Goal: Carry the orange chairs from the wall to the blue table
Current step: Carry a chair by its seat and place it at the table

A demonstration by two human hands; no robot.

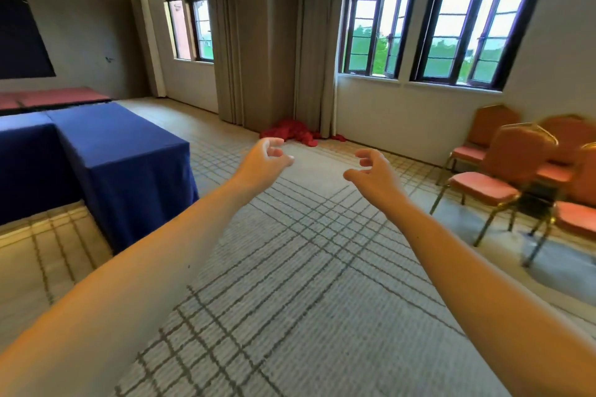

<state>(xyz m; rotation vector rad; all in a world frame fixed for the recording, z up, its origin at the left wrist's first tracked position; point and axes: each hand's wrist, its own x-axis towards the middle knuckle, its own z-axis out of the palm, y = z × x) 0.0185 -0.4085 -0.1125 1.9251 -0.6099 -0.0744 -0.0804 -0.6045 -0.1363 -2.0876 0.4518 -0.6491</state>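
Several orange chairs stand along the right wall under the windows; the nearest full one (503, 167) has a gold frame and a pink seat, another (483, 135) sits behind it, and one (577, 213) is cut off by the right edge. The blue table (122, 151), draped in a blue cloth to the floor, stands at the left. Both my arms reach out over the carpet between them. My left hand (263, 159) and my right hand (374, 171) hang in the air with loosely curled fingers, holding nothing and well apart from the chairs and the table.
A heap of red cloth (298, 134) lies on the floor at the foot of the grey curtains (258, 42). A red-covered table (51, 97) stands behind the blue one. Patterned carpet (290, 267) spreads across the middle of the room.
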